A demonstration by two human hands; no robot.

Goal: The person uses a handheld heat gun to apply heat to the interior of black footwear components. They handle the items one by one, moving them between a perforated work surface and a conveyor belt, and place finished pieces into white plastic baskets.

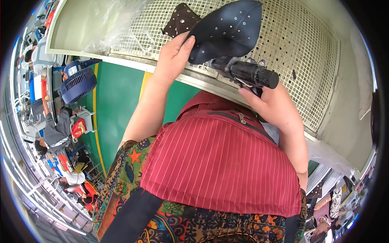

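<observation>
one dark flexible-looking sheet with small pale dots is over the cream grid-bottomed tray, its edge pinched by the left hand; the right hand grips a black cylindrical tool. probably light and floppy, the sheet suits an edge hold.

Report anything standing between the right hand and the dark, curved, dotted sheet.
The black cylindrical tool in the right hand stands between, below the sheet in the picture. Nothing visible separates the left hand from the sheet.
</observation>
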